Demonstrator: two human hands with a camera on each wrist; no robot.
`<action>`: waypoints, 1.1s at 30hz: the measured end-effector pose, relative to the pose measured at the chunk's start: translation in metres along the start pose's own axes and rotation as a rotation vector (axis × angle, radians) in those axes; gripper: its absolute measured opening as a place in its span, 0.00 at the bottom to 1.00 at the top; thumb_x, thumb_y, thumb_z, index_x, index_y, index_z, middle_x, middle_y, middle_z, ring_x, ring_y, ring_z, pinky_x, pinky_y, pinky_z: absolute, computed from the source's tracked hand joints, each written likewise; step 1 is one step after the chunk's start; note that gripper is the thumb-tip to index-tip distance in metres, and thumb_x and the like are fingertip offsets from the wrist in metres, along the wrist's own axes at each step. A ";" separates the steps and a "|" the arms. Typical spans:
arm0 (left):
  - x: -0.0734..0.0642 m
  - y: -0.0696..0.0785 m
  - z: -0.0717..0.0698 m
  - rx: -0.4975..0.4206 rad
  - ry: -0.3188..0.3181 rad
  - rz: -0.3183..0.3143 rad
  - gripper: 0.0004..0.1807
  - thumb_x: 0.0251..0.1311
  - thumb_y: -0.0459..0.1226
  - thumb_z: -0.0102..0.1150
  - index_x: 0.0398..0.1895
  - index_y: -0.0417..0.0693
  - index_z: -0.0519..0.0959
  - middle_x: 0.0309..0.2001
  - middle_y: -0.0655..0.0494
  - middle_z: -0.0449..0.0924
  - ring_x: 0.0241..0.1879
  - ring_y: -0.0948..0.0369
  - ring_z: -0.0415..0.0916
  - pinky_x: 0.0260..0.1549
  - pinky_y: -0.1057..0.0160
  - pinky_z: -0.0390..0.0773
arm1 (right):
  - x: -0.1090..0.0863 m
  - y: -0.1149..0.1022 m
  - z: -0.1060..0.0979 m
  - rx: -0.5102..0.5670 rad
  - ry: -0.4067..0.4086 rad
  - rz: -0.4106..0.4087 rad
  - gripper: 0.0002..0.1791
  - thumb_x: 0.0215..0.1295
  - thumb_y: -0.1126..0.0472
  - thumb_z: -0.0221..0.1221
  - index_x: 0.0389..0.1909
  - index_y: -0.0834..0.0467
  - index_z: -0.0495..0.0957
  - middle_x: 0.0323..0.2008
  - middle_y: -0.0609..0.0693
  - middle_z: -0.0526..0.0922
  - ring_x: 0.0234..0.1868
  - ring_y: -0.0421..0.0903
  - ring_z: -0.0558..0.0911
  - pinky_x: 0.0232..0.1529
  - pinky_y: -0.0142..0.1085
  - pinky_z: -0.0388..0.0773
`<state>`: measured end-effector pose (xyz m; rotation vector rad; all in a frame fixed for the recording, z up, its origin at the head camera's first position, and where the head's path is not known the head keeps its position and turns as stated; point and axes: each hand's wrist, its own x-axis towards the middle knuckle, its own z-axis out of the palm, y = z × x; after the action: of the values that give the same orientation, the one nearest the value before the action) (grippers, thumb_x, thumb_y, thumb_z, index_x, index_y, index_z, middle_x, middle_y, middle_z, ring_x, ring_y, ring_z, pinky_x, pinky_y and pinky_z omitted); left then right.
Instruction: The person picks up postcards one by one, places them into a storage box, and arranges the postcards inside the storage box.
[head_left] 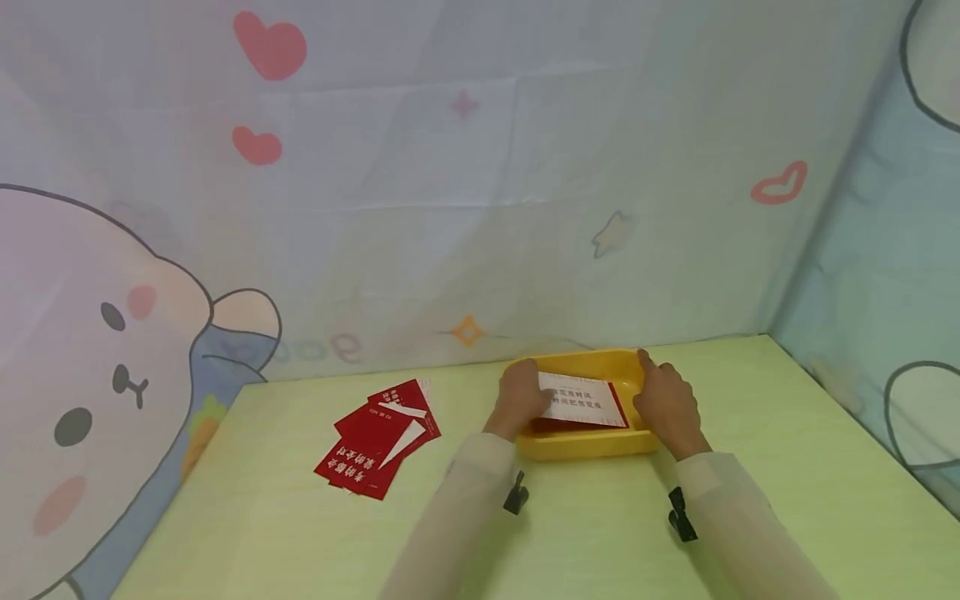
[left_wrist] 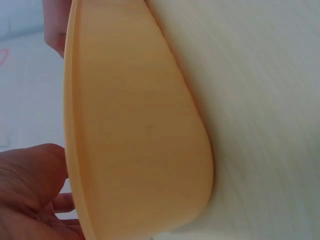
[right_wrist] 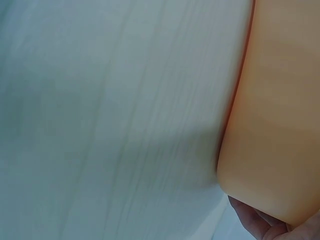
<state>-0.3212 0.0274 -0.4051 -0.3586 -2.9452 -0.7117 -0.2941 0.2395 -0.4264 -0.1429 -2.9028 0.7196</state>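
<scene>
A shallow yellow plastic tray (head_left: 588,446) rests on the table near the back wall. My left hand (head_left: 521,398) grips its left end, the thumb inside over the rim beside a white card (head_left: 581,402). At the opposite end, my right hand (head_left: 670,407) holds the rim with curled fingers. The card has dark printed characters and a red edge, and lies in the tray. In the left wrist view the tray's outer wall (left_wrist: 140,125) fills the middle. The right wrist view has fingers (right_wrist: 250,220) under the tray's corner (right_wrist: 270,170).
Several red cards (head_left: 375,437) with white lettering lie in an overlapping pile on the table (head_left: 247,517), left of the tray. A printed cloth backdrop (head_left: 405,208) with hearts and a cartoon animal rises behind the table, and another side continues at the right.
</scene>
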 end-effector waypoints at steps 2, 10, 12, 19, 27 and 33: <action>0.001 0.000 0.002 0.005 0.008 -0.007 0.15 0.57 0.38 0.68 0.40 0.37 0.76 0.37 0.48 0.79 0.35 0.57 0.74 0.46 0.60 0.79 | 0.000 0.000 0.000 -0.007 0.004 -0.001 0.38 0.66 0.67 0.53 0.76 0.64 0.53 0.56 0.76 0.71 0.43 0.68 0.80 0.41 0.58 0.82; -0.002 0.011 0.009 0.277 0.006 -0.006 0.20 0.53 0.43 0.68 0.44 0.41 0.75 0.41 0.52 0.79 0.44 0.57 0.75 0.54 0.63 0.72 | 0.002 0.003 -0.001 -0.021 0.024 0.007 0.37 0.66 0.67 0.54 0.75 0.64 0.53 0.56 0.75 0.72 0.43 0.69 0.80 0.44 0.60 0.81; -0.003 0.013 0.010 0.299 -0.027 -0.033 0.24 0.55 0.45 0.67 0.50 0.41 0.73 0.46 0.50 0.79 0.49 0.55 0.74 0.59 0.61 0.69 | 0.002 0.002 -0.001 -0.017 0.012 0.018 0.38 0.66 0.67 0.54 0.76 0.64 0.53 0.56 0.75 0.71 0.43 0.68 0.80 0.45 0.60 0.81; -0.005 0.011 0.019 0.202 -0.061 -0.034 0.28 0.55 0.42 0.64 0.57 0.36 0.71 0.50 0.44 0.80 0.47 0.51 0.76 0.61 0.55 0.68 | 0.001 0.000 0.002 -0.011 0.006 0.026 0.38 0.66 0.67 0.54 0.76 0.64 0.52 0.57 0.75 0.71 0.42 0.67 0.80 0.44 0.59 0.82; -0.009 0.013 0.017 0.082 -0.076 -0.060 0.26 0.56 0.39 0.64 0.55 0.34 0.72 0.48 0.41 0.79 0.45 0.50 0.73 0.56 0.55 0.74 | 0.002 0.002 0.002 -0.009 0.019 0.020 0.38 0.66 0.67 0.54 0.76 0.63 0.53 0.55 0.74 0.72 0.39 0.65 0.80 0.39 0.57 0.82; -0.011 0.015 0.015 0.093 -0.099 -0.052 0.22 0.60 0.41 0.61 0.53 0.37 0.74 0.50 0.43 0.80 0.53 0.47 0.73 0.61 0.50 0.70 | 0.002 0.002 0.003 -0.014 0.024 0.009 0.38 0.65 0.67 0.54 0.76 0.64 0.53 0.55 0.75 0.72 0.40 0.67 0.81 0.39 0.58 0.82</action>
<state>-0.3077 0.0451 -0.4131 -0.3199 -3.0777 -0.5762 -0.2965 0.2406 -0.4297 -0.1654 -2.8869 0.6944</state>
